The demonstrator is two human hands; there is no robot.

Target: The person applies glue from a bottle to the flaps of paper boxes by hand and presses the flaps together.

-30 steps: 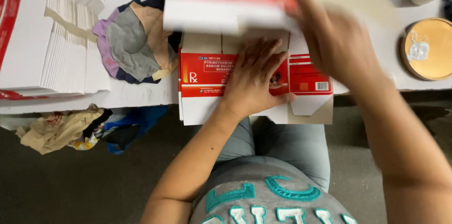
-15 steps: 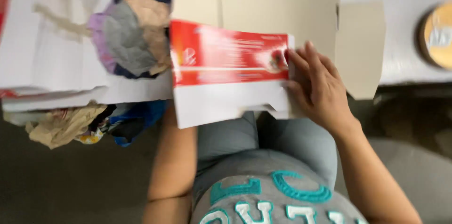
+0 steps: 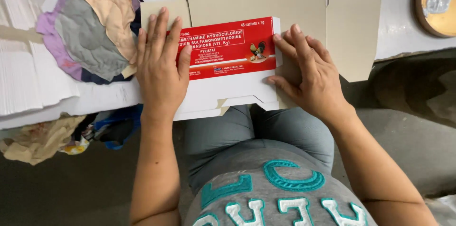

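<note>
A flat carton blank (image 3: 266, 2) lies on the white table (image 3: 399, 26), grey-brown inside face up. One panel, red and white with print (image 3: 228, 50), is folded over toward me. My left hand (image 3: 159, 67) lies flat on the left end of that folded panel, fingers spread. At the panel's right end my right hand (image 3: 308, 76) presses down, fingertips on the fold edge. Neither hand grips anything; both press with open palms.
A pile of cloth scraps (image 3: 90, 26) in grey, tan and purple sits left of the carton. Stacks of white flat blanks (image 3: 23, 55) fill the far left. A round wooden dish (image 3: 439, 0) is at the upper right. Crumpled rags (image 3: 42, 138) lie below the table edge.
The carton was lifted and turned over, then laid down with its plain side up. Now one printed panel is folded over and both hands press on it.
</note>
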